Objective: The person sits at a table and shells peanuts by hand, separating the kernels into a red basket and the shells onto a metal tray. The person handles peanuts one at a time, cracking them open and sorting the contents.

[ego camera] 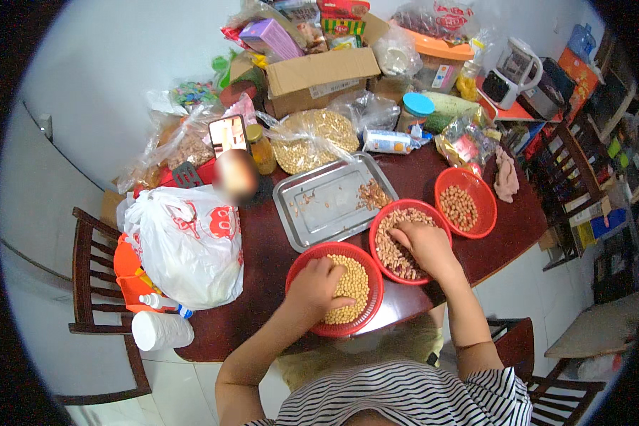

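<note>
Before me on the table stands a red plastic basket (pixel 375 311) of yellow soybeans (pixel 354 282). My left hand (pixel 314 287) rests over its left side, thumb and index finger apart, with beans visible between them. In a second red basket (pixel 374 234), just right of it, lie pinkish beans or peanut kernels (pixel 391 255). My right hand (pixel 423 245) reaches down into these; the thumb shows, while most fingertips are hidden. Further right, a third red basket (pixel 487 199) holds larger brown nuts or beans (pixel 458 206), untouched by either hand.
Behind the baskets lies a metal tray (pixel 325 207) with brown skins or scraps (pixel 373 196). A full white plastic bag (pixel 191 250) and a paper roll (pixel 162 330) are at left. Farther back are a bag of beans (pixel 314 141), a phone (pixel 228 133) and a cardboard box (pixel 319 69).
</note>
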Demonstrator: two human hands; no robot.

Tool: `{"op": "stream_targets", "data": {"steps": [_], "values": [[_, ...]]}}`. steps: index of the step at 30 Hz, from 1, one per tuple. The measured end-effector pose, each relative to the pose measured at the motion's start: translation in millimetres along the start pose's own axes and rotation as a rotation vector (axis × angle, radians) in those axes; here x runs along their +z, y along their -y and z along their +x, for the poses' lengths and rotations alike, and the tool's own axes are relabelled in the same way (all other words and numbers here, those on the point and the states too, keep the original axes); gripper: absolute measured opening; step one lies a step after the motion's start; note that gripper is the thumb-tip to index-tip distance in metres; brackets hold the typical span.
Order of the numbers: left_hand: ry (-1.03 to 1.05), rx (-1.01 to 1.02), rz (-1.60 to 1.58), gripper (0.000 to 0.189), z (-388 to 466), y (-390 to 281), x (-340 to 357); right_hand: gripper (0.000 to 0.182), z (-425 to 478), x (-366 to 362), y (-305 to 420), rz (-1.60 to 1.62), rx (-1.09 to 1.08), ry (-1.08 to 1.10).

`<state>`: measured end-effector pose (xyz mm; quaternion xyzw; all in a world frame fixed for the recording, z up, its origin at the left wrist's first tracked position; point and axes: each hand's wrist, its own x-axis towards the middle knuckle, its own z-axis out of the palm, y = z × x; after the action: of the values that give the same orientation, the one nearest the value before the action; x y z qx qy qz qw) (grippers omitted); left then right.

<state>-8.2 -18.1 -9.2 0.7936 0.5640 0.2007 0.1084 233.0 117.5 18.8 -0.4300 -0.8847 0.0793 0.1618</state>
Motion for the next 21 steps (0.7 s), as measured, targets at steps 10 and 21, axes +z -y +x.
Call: {"op": "stream_targets", "data": {"steps": [10, 21], "values": [[0.481, -0.255, 0.041, 0.037, 22.6, -7.0, 11.6, 0.036, 10.9, -10.7, -10.6, 0.136, -0.089, 0.049], [-0.054, -0.31, -0.634, 0.037, 96.0, 88.3, -27.0, 0.04, 158.3, 42.6, 43.7, 0.379, -0.221, 0.439]]}}
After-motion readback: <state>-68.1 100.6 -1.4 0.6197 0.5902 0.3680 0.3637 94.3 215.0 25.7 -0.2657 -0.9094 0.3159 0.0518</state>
